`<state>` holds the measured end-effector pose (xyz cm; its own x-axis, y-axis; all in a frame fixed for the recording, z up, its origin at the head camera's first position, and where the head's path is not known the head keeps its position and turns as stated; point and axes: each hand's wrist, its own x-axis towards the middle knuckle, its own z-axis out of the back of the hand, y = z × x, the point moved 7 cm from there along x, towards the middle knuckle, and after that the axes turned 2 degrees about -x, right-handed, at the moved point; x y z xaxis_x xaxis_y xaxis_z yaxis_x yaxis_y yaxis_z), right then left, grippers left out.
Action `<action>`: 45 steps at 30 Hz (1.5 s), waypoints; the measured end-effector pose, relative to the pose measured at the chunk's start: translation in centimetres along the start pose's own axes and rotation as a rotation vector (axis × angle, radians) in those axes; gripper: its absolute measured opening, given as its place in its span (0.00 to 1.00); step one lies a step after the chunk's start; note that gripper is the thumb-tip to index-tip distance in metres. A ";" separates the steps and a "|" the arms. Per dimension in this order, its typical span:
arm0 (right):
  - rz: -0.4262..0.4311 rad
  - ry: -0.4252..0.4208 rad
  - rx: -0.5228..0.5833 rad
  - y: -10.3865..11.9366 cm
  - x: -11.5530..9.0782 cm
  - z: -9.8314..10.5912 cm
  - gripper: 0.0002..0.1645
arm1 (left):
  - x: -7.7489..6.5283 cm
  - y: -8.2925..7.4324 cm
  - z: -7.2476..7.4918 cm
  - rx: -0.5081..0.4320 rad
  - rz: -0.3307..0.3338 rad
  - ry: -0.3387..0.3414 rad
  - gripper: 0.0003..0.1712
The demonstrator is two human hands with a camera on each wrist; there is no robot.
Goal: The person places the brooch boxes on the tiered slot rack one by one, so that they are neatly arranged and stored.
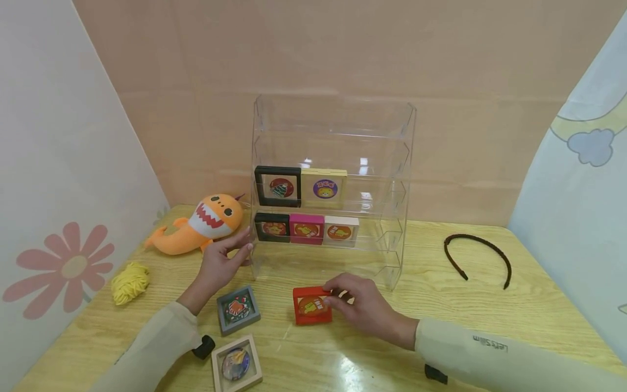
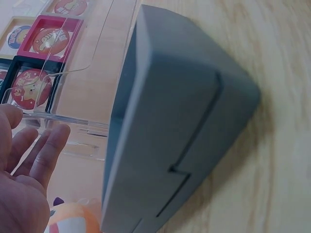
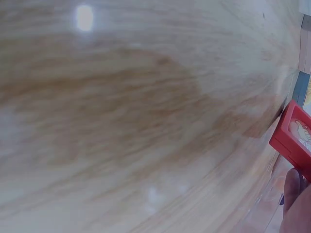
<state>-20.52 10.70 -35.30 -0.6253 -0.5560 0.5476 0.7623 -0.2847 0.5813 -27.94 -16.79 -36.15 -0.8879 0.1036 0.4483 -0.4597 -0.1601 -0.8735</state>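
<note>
A red square frame (image 1: pixel 312 306) with a round badge inside stands on the table, its right side pinched between the thumb and fingers of my right hand (image 1: pixel 364 305). The right wrist view catches part of the red frame (image 3: pixel 294 138) at its right edge. My left hand (image 1: pixel 222 264) rests its fairly straight fingers against the left side of a clear acrylic display rack (image 1: pixel 328 261). On the rack's lower tier sit a black frame (image 1: pixel 271 227), a magenta frame (image 1: pixel 306 228) and a white frame (image 1: pixel 341 231). A black frame (image 1: pixel 278 186) and a yellow frame (image 1: pixel 324 188) occupy a higher tier.
A grey frame (image 1: pixel 238 309) and a light wooden-coloured frame (image 1: pixel 237 363) lie near my left forearm. Left of the rack are an orange shark plush (image 1: pixel 198 226) and a yellow yarn bundle (image 1: pixel 129 283). A dark braided headband (image 1: pixel 482 238) lies on the right.
</note>
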 end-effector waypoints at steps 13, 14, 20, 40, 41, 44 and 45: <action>0.037 -0.084 -0.106 0.0 -0.5 4.0 0.14 | -0.1 0.2 0.0 0.001 0.025 -0.003 0.22; 0.042 -0.092 -0.117 -0.1 -0.6 4.4 0.14 | -0.1 0.2 0.0 0.003 0.026 -0.005 0.22; 0.036 -0.132 -0.200 -0.2 -0.8 6.5 0.15 | 0.1 0.1 0.0 -0.005 0.028 -0.002 0.22; 0.093 -0.340 -0.432 1.1 0.6 14.1 0.20 | 0.1 -0.7 -0.5 0.004 0.019 0.017 0.22; 0.091 -0.350 -0.438 1.2 0.7 14.4 0.20 | 0.1 -0.2 -0.4 0.002 0.015 0.014 0.22; 0.084 -0.385 -0.452 1.2 1.3 15.2 0.19 | -0.1 0.1 0.0 0.006 0.006 0.004 0.22; 0.077 -0.394 -0.448 1.2 1.5 15.4 0.18 | -0.2 0.2 0.2 0.007 0.006 0.000 0.22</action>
<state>-23.13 21.55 -24.52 -0.5151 -0.2816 0.8095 0.7506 -0.6042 0.2674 -27.85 -16.99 -36.37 -0.8907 0.1024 0.4430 -0.4544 -0.1675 -0.8749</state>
